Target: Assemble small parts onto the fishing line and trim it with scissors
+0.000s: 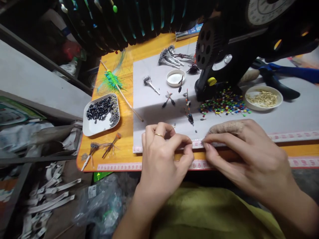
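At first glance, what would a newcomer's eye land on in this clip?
Two hands, left hand and right hand, pinch together at the grey mat's near edge. Behind them lie a scatter of coloured beads and, left on the orange table, a white tray of black parts.

Orange table [126, 127] under grey mat [286, 118], white tray [98, 127]

A mat [154, 109] lies on the worktop [127, 49], and the left hand [163, 156] and right hand [249, 156] meet at its near edge, fingertips close together. Left of the mat sits a tray of small parts [101, 114], with a long stick [122, 94] between them. Behind the hands lies a heap of beads [224, 103]; right of it stands a dish [263, 98], left of it a lid [175, 77], and behind the beads rises a machine [224, 49].
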`<state>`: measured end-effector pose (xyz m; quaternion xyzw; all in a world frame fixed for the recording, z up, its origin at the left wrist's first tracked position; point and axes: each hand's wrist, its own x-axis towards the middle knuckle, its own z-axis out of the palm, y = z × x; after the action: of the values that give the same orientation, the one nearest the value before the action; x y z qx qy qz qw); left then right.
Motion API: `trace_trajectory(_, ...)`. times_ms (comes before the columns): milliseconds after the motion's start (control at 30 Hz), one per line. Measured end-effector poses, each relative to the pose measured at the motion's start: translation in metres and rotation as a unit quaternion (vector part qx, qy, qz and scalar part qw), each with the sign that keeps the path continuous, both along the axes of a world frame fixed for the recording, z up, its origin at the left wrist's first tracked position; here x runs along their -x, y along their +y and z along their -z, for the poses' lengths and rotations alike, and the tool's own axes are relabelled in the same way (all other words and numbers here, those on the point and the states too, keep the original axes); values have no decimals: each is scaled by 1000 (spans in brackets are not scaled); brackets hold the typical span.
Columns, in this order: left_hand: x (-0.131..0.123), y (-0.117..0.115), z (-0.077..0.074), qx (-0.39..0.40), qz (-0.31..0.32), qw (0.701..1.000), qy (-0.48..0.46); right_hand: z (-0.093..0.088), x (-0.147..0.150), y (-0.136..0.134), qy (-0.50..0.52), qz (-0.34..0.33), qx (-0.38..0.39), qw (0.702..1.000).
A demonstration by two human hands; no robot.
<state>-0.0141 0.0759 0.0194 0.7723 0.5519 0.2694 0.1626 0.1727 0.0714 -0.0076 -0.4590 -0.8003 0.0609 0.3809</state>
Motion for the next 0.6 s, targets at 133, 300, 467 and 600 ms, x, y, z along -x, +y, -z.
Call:
trace_trajectory(133, 7, 1, 0, -12, -18, 1000, 6, 0, 5, 1, -9, 0, 8, 1000)
trace_trajectory(300, 8, -2, 3, -27, -15, 1000, 4, -1, 8, 1, -6, -2, 10, 1000)
trace_trajectory(467, 7, -4, 5, -27, -16, 999, -6, -1, 6, 0, -10, 7, 19, 1000)
trace_trajectory(600, 8, -4, 6, -27, -19, 999, -13, -1, 7, 0, -12, 8, 21, 1000)
